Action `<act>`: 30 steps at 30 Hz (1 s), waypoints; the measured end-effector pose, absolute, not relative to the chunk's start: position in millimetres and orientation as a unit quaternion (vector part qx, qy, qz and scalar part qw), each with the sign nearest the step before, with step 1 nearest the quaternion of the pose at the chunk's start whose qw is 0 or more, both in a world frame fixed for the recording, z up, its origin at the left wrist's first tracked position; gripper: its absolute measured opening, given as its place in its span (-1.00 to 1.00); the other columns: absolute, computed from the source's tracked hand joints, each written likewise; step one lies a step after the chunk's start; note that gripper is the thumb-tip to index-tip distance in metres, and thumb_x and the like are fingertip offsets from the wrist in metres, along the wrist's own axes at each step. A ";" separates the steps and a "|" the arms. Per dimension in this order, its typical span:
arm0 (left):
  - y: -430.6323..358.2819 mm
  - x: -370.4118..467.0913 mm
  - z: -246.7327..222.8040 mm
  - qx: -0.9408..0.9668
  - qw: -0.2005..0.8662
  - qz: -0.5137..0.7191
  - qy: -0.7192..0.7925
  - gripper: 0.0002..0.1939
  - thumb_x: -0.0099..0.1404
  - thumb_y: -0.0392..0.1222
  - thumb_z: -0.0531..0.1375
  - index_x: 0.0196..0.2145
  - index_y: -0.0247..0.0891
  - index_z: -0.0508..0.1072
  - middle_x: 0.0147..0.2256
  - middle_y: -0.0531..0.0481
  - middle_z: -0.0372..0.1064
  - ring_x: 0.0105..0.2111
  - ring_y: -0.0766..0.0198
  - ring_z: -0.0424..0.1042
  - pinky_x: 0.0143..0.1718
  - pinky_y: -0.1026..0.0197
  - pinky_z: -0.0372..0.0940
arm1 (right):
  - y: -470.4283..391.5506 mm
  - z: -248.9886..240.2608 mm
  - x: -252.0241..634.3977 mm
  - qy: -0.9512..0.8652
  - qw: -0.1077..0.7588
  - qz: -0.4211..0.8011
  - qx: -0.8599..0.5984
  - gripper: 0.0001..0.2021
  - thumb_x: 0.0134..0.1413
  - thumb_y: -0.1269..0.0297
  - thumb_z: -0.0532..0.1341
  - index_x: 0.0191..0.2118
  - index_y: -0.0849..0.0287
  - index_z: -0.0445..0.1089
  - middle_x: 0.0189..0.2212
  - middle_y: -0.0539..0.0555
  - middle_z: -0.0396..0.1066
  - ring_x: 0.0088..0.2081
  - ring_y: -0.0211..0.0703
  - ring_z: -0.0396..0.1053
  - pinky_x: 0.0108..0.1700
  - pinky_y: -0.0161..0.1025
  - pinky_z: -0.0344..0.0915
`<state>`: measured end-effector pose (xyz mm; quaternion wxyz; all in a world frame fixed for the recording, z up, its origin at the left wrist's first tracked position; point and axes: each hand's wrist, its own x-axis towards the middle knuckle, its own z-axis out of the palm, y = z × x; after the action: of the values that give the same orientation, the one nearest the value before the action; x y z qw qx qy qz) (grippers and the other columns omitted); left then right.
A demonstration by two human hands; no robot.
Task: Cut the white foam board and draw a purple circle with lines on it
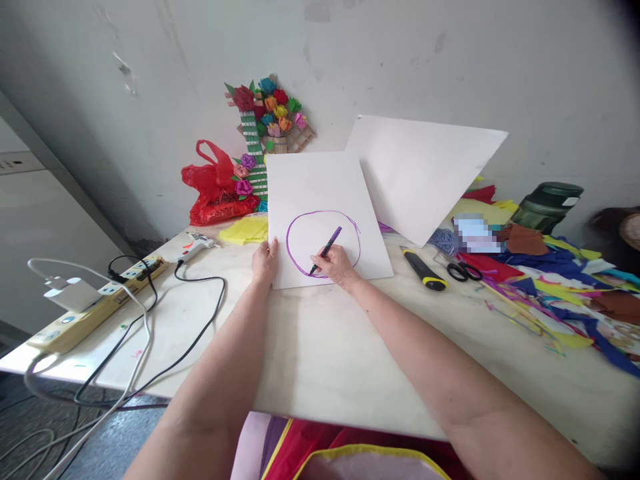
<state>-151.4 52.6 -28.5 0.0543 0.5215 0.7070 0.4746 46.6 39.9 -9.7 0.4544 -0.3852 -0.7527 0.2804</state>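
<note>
A white board [320, 183] leans upright on the table, with a large purple circle outline [289, 233] drawn on its lower half. My right hand [337, 265] is closed around a dark purple marker [332, 241], whose tip meets the bottom of the circle. On the board's left edge, my left hand [265, 262] grips it with the thumb in front; the other fingers are partly hidden. Right of the board lies a black and yellow utility knife [424, 269]. Behind it a second white board [410, 170] leans tilted against the wall.
On the left stand a power strip [75, 323] with trailing cables and a glue gun [196, 248]. A red plastic bag [213, 187] and a paper flower decoration [256, 143] sit at the back. Scissors [464, 271], coloured scraps [560, 287] and a green bottle [547, 207] are at right.
</note>
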 end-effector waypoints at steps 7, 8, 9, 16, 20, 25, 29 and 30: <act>46.6 -148.3 -22.3 0.520 0.058 0.475 0.707 -0.61 0.22 0.14 -0.10 -0.58 -0.19 0.15 -0.60 0.04 0.13 -0.54 0.26 0.16 -0.50 0.23 0.04 | 38.9 -8.2 48.4 -0.756 0.458 0.289 -0.367 -0.80 -0.12 0.26 0.13 -0.65 0.21 0.23 -0.69 -0.01 0.29 -0.62 -0.29 0.29 -0.44 -0.31 0.26; 45.4 -147.7 -21.1 0.520 0.057 0.472 0.709 -0.61 0.22 0.13 -0.10 -0.58 -0.19 0.15 -0.60 0.04 0.13 -0.53 0.26 0.16 -0.49 0.23 0.04 | 39.0 -8.4 48.7 -0.755 0.460 0.288 -0.367 -0.80 -0.12 0.26 0.13 -0.64 0.21 0.24 -0.69 0.00 0.30 -0.61 -0.29 0.29 -0.44 -0.31 0.27; 44.5 -147.2 -19.9 0.520 0.056 0.471 0.711 -0.62 0.22 0.12 -0.09 -0.58 -0.19 0.14 -0.60 0.04 0.13 -0.53 0.26 0.16 -0.49 0.23 0.05 | 39.1 -8.6 48.9 -0.754 0.463 0.287 -0.367 -0.80 -0.13 0.25 0.14 -0.64 0.21 0.24 -0.68 0.00 0.30 -0.60 -0.28 0.30 -0.43 -0.31 0.27; 42.9 -145.6 -17.9 0.517 0.053 0.469 0.714 -0.62 0.22 0.11 -0.08 -0.58 -0.19 0.14 -0.61 0.05 0.12 -0.52 0.25 0.18 -0.48 0.23 0.06 | 38.8 -8.0 50.1 -0.750 0.468 0.288 -0.369 -0.80 -0.13 0.26 0.14 -0.65 0.21 0.25 -0.68 0.00 0.30 -0.58 -0.28 0.30 -0.44 -0.32 0.27; 45.5 -147.6 -21.4 0.515 0.061 0.474 0.711 -0.61 0.21 0.14 -0.09 -0.58 -0.19 0.15 -0.60 0.04 0.13 -0.53 0.25 0.18 -0.49 0.23 0.06 | 38.3 -6.9 51.2 -0.754 0.466 0.282 -0.367 -0.80 -0.14 0.28 0.13 -0.67 0.21 0.23 -0.69 -0.01 0.28 -0.59 -0.29 0.28 -0.45 -0.33 0.26; 50.0 -151.3 -26.8 0.523 0.064 0.487 0.696 -0.61 0.21 0.15 -0.10 -0.57 -0.18 0.15 -0.60 0.05 0.13 -0.54 0.26 0.17 -0.50 0.24 0.05 | 39.5 -7.3 52.8 -0.758 0.465 0.277 -0.363 -0.80 -0.15 0.31 0.12 -0.68 0.21 0.21 -0.71 -0.03 0.24 -0.61 -0.32 0.25 -0.48 -0.35 0.24; 49.2 -150.4 -25.8 0.521 0.058 0.488 0.698 -0.61 0.21 0.15 -0.09 -0.58 -0.18 0.12 -0.61 0.06 0.11 -0.55 0.28 0.14 -0.52 0.24 0.03 | 41.0 -8.2 54.2 -0.758 0.463 0.275 -0.367 -0.83 -0.16 0.34 0.12 -0.67 0.21 0.22 -0.71 -0.03 0.24 -0.61 -0.32 0.24 -0.49 -0.36 0.23; 48.5 -149.8 -25.0 0.521 0.057 0.487 0.698 -0.61 0.21 0.15 -0.09 -0.59 -0.18 0.12 -0.61 0.06 0.10 -0.55 0.28 0.14 -0.52 0.24 0.02 | 41.2 -8.4 54.6 -0.758 0.462 0.276 -0.368 -0.83 -0.16 0.34 0.11 -0.67 0.21 0.22 -0.71 -0.03 0.24 -0.61 -0.32 0.24 -0.49 -0.36 0.23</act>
<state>-149.8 48.5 -25.0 0.0569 0.5210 0.6984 0.4873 54.6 41.2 -8.4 0.4625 -0.3681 -0.7580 0.2756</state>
